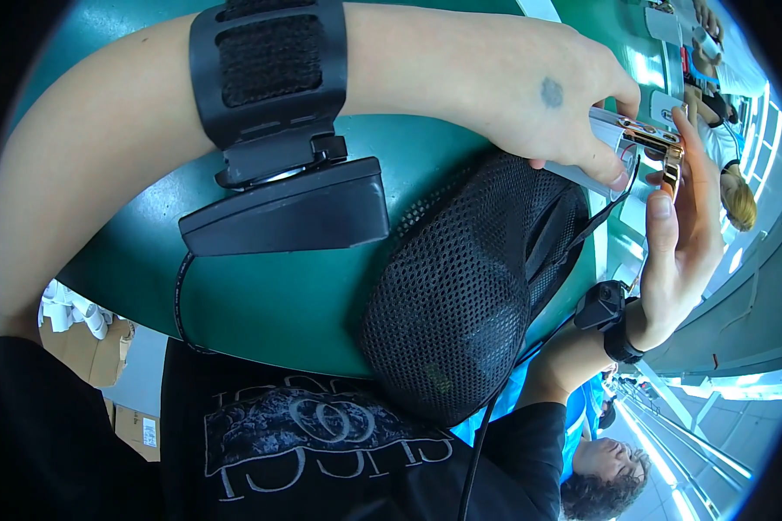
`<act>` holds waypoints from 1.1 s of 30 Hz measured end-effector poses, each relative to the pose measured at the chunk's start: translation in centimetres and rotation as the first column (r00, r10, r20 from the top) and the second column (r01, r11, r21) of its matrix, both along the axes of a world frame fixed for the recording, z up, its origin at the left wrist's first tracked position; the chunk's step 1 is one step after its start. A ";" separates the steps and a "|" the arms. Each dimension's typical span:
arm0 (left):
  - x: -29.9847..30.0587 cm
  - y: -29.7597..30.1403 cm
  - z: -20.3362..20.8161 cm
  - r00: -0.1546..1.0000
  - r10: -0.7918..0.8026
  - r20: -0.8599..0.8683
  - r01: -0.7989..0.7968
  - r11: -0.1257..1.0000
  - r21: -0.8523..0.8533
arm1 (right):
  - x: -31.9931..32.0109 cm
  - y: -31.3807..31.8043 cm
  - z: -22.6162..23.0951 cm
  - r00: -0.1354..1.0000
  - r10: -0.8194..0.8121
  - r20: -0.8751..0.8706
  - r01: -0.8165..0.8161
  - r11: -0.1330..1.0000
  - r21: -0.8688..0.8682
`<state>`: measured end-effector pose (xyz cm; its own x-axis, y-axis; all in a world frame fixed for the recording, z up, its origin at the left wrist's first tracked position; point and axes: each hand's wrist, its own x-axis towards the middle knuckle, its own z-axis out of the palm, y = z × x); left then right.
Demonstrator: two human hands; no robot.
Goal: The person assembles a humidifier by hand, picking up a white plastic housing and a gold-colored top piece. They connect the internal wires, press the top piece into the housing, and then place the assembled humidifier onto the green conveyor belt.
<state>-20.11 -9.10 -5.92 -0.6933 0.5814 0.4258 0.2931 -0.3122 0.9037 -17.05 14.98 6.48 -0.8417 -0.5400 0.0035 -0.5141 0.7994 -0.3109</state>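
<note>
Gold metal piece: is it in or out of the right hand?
In: the right hand has the gold metal piece between thumb and fingers.

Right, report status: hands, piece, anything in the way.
Left hand gripping gold-edged piece. Right hand at its gold end, grip unclear. Black mesh close by left hand, possibly in the way.

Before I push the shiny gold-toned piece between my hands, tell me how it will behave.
The gold-toned piece is probably stiff, since it looks metallic with a well-defined corner. Its glossy surface may make it slippery. The slim edges hint that it could be fairly light.
</note>
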 end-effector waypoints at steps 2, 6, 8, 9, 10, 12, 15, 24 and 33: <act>0.1 -0.1 0.5 1.000 -0.002 0.001 0.002 1.000 0.015 | -0.1 0.0 -0.2 0.999 0.030 -0.021 -0.030 0.999 -0.011; -0.3 -0.5 1.5 0.993 -0.085 0.085 0.096 0.986 -0.134 | -0.2 -0.1 0.1 1.000 0.030 0.010 -0.030 1.000 0.000; -0.3 -0.1 0.8 0.995 -0.072 0.062 0.077 0.995 -0.068 | -0.3 -0.5 0.3 0.999 0.035 0.003 -0.035 0.998 0.060; -0.3 0.2 0.4 0.998 -0.058 0.038 0.058 0.998 -0.001 | -0.4 -0.8 0.4 0.999 0.040 -0.006 -0.039 0.992 0.120; -0.5 0.3 0.3 0.999 -0.043 0.014 0.042 0.997 0.067 | -0.4 -0.9 0.5 0.999 0.047 -0.017 -0.043 0.983 0.180; -0.8 0.4 0.3 0.994 -0.104 0.030 0.103 0.994 0.033 | -0.4 -1.0 0.3 0.996 0.080 -0.025 -0.073 0.977 0.199; -1.5 0.4 0.7 0.973 -0.224 0.062 0.227 0.973 -0.036 | -0.1 -1.1 0.0 0.988 0.146 -0.049 -0.130 0.963 0.238; 0.6 1.8 3.2 0.846 -0.035 0.531 0.152 0.972 -0.178 | 0.9 -3.7 -2.4 0.995 -0.082 0.049 0.077 0.992 0.101; 0.2 2.5 3.7 0.827 -0.124 0.548 0.191 0.979 -0.067 | -0.2 -2.7 -3.9 0.997 -0.074 -0.023 0.072 0.993 -0.097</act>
<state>-19.94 -6.58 -2.19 -0.6873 0.7235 -0.0640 -0.2948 -0.1974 0.9349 -17.28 12.28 2.54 -0.8778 -0.4732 0.0747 -0.4644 0.8023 -0.3750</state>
